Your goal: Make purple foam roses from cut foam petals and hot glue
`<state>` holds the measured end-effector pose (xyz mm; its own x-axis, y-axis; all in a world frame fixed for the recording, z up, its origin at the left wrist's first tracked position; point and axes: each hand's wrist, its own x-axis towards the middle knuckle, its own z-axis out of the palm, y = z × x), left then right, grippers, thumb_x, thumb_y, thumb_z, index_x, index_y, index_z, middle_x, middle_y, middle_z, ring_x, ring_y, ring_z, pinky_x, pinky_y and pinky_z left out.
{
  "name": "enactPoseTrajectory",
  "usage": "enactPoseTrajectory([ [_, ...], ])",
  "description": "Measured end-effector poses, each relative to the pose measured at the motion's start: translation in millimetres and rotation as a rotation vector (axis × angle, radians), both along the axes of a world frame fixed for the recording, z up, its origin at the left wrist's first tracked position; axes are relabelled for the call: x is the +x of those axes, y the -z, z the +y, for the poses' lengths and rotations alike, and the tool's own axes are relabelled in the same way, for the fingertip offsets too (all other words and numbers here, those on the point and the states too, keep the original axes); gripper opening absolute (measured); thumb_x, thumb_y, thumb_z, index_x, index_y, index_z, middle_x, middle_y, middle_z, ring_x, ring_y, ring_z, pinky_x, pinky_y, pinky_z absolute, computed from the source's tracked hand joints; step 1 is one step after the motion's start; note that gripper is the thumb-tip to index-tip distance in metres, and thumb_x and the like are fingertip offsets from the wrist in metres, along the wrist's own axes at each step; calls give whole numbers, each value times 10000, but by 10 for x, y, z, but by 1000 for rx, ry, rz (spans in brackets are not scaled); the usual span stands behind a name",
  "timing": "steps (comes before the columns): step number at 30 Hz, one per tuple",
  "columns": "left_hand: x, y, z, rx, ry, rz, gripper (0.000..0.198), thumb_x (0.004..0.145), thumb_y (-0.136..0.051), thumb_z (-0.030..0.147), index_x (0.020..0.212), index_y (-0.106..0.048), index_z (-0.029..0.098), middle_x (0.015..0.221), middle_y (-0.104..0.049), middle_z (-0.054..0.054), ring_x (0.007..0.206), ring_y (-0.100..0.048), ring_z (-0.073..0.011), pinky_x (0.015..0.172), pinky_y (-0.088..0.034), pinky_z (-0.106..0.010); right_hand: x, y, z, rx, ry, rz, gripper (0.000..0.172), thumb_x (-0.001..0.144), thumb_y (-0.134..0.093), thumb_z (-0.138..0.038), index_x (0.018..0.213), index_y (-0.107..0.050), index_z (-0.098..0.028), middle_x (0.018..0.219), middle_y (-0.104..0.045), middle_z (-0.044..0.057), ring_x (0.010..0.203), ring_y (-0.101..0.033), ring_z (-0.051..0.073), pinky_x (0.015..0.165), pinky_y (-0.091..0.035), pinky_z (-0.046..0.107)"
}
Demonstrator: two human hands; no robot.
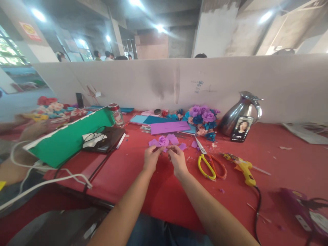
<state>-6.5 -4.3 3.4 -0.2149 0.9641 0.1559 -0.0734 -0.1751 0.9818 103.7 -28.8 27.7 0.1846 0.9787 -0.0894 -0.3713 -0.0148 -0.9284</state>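
Observation:
My left hand (153,158) and my right hand (177,159) meet above the red table, fingers pinched together. Between the fingertips shows a small purple paper petal (165,150), mostly covered by the fingers. Just beyond them lies a purple paper rose (163,140) with curled petals. Loose purple petals (173,138) are spread around the rose. Behind it, a purple paper sheet (169,127) rests over blue sheets. To the right of my right hand are scissors (207,166) with one yellow and one orange handle, blades pointing away.
A yellow glue gun (244,169) lies at right, its black cord running toward me. Farther back stand a steel jug (234,111), a phone (241,130) and finished paper flowers (203,116). At left are a green divider (69,140), glasses, a jar (117,114) and a neighbour's arms (30,133).

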Motion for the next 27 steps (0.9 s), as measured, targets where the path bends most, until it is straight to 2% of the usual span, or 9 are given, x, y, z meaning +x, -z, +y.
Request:
enactPoseTrajectory([
  [5,39,-71,-28,-23,56,-95,279,567,-791,331,779,-735,158,808,-702,-36,774,-613,-167,745,-468,-281,2,137,93,154,-47,-210,190,615,-628,-288,771,-683,-193,713,-646,-14,582,-486,114,563,-396,233],
  [8,52,-107,-54,-3,75,-94,250,564,-797,316,753,-741,161,849,-705,-43,831,-616,-176,806,-464,-294,0,185,115,197,-108,-270,146,662,-617,-317,706,-693,-201,633,-636,-12,581,-509,135,578,-407,251],
  [12,50,-153,-85,-23,84,-91,213,574,-792,320,700,-735,158,740,-679,-23,712,-593,-149,690,-466,-266,11,160,111,181,-124,-172,151,658,-655,-348,685,-689,-203,574,-594,-24,529,-481,123,553,-395,251],
  [15,41,-173,-104,36,60,-33,194,626,-759,332,724,-745,165,758,-685,-25,695,-586,-146,653,-458,-255,16,125,101,175,-109,-123,172,647,-690,-363,680,-684,-194,568,-576,-30,514,-464,107,560,-392,247],
  [21,15,-155,-129,151,-22,161,181,718,-692,335,630,-706,178,607,-598,17,598,-511,-121,598,-412,-234,6,148,102,204,-151,-181,223,668,-701,-403,617,-670,-188,569,-584,-20,547,-481,115,581,-387,249],
  [27,25,-162,-115,126,34,79,224,701,-697,363,595,-682,166,560,-561,23,566,-474,-114,566,-380,-236,22,212,142,221,-136,-186,155,683,-683,-345,670,-715,-193,578,-601,-23,559,-498,116,605,-408,256],
])
